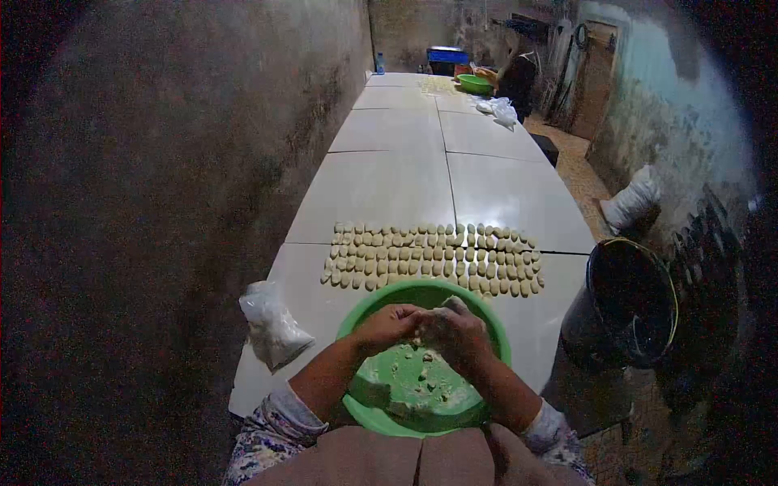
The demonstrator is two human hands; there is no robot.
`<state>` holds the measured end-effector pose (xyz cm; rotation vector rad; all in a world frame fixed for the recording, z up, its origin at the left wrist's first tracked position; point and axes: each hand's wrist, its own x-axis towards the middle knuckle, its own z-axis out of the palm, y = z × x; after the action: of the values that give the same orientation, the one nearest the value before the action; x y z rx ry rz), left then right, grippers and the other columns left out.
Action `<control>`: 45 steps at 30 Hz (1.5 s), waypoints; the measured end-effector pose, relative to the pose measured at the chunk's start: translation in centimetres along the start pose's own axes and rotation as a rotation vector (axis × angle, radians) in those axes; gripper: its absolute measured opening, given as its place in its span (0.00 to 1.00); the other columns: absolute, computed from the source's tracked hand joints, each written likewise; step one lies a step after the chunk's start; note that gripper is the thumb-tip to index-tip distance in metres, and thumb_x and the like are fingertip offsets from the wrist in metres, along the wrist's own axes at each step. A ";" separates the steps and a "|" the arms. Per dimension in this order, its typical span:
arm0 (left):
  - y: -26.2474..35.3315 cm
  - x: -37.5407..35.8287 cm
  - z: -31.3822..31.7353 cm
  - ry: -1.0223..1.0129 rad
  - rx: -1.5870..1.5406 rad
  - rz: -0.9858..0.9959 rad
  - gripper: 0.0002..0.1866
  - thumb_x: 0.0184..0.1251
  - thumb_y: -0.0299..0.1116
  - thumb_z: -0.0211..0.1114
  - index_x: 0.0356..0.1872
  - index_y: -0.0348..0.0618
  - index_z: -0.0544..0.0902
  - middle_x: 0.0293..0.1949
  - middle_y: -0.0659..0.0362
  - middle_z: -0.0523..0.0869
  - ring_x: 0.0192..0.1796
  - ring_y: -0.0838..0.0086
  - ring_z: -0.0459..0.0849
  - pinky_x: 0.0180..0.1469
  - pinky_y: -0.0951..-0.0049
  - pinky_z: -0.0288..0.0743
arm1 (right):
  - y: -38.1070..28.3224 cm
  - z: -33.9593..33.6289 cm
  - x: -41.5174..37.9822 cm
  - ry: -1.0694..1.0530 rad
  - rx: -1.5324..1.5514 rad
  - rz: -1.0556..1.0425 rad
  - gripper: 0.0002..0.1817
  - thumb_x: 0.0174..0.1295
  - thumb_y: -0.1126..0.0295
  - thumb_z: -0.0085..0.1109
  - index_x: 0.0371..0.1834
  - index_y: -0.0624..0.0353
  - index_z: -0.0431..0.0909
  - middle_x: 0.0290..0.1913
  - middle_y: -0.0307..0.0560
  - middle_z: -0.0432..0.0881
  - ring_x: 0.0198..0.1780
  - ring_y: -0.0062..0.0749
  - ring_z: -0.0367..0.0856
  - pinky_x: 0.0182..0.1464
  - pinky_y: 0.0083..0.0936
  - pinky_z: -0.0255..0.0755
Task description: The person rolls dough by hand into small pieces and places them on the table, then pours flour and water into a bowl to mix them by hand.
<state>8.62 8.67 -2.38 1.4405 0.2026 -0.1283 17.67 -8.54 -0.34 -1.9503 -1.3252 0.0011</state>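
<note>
Head view: one clear plastic bag (274,324) with white contents is lying at the near left of the table (389,190). One bottle (380,63) is standing at the far left. Several rows of small dough pieces (381,253), too many and too small to be counting surely, are stretching across the table just beyond one green basin (356,409). Over this basin, the left hand (392,326) is curling its fingers inward and meeting the right hand (458,330). The right hand is bending its fingers too, and both are looking dusty with flour. What they are pinching is hiding between them, so their grip cannot be told. Scattered crumbs (423,377) are lying below them inside the basin. At the far end, one blue box (447,57), one smaller green bowl (475,84), white plastic bags (504,112) and one other person (519,81) are showing. To the right, one dark bucket (587,316) is standing beside the table, and one white sack (634,199) is leaning farther off.
</note>
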 end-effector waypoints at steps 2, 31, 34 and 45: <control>-0.4 0.1 -0.1 -0.051 -0.135 0.007 0.19 0.71 0.45 0.56 0.50 0.41 0.80 0.39 0.66 0.82 0.37 0.83 0.76 0.44 0.80 0.72 | -0.7 -0.6 0.0 0.069 -0.031 0.010 0.10 0.53 0.67 0.65 0.37 0.55 0.78 0.35 0.50 0.75 0.36 0.49 0.80 0.36 0.43 0.75; -2.3 0.9 -0.5 -0.112 -0.025 0.226 0.22 0.68 0.51 0.59 0.45 0.38 0.82 0.31 0.64 0.81 0.33 0.80 0.76 0.40 0.75 0.73 | 0.9 0.3 0.1 0.147 0.611 0.052 0.07 0.57 0.69 0.62 0.32 0.62 0.80 0.29 0.47 0.75 0.35 0.36 0.75 0.41 0.29 0.70; -2.6 1.0 -0.9 -0.199 0.054 0.268 0.23 0.72 0.51 0.50 0.49 0.40 0.77 0.47 0.60 0.82 0.45 0.74 0.80 0.49 0.72 0.75 | 0.3 -0.3 0.1 0.091 0.638 0.137 0.06 0.57 0.71 0.62 0.30 0.62 0.81 0.32 0.46 0.74 0.37 0.34 0.74 0.43 0.28 0.69; 0.8 -3.0 6.1 0.070 -0.819 0.112 0.33 0.72 0.59 0.35 0.66 0.43 0.60 0.58 0.50 0.74 0.54 0.63 0.79 0.53 0.68 0.77 | -5.0 -1.1 -1.4 0.177 -0.103 -0.212 0.08 0.44 0.63 0.67 0.29 0.46 0.83 0.51 0.42 0.75 0.57 0.45 0.68 0.60 0.44 0.54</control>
<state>6.21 2.63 -0.21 0.6374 0.1987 0.0941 13.53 -9.47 2.79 -1.8371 -1.4294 -0.3416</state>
